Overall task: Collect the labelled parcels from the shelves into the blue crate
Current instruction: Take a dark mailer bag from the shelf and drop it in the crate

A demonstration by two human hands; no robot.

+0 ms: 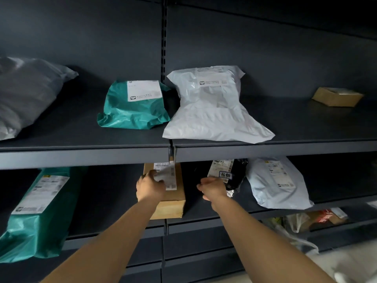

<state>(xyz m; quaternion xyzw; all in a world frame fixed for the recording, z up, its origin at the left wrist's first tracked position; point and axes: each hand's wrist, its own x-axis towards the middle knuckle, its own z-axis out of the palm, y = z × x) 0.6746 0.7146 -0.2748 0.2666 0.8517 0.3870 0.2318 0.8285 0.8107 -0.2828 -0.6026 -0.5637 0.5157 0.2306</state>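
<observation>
1. Both arms reach out to the lower shelf (204, 217) of a dark grey rack.
2. The left hand (150, 187) rests on a brown cardboard box (173, 203). Its fingers curl over the box's white label (166, 176) and touch it.
3. The box stands at the middle of the lower shelf, and its near end sticks out a little past the shelf edge.
4. The right hand (212, 189) is just right of the box, at a black bag parcel (234, 176) with a white label. Its fingers are bent and reach to the bag's near edge, but I cannot tell if they hold it.
5. Right of the black bag lies a pale blue-grey bag parcel (275, 184) with a label on top.
6. Far to the left on the lower shelf lies a long green bag parcel (34, 211) with a label.
7. On the upper shelf (81, 158) there is a big grey bag (24, 94) at the left, a green bag parcel (134, 107) and a white bag parcel (214, 109) touching in the middle, and a small brown box (337, 97) far right.
8. Below, at the right, more wrapped things lie blurred.
</observation>
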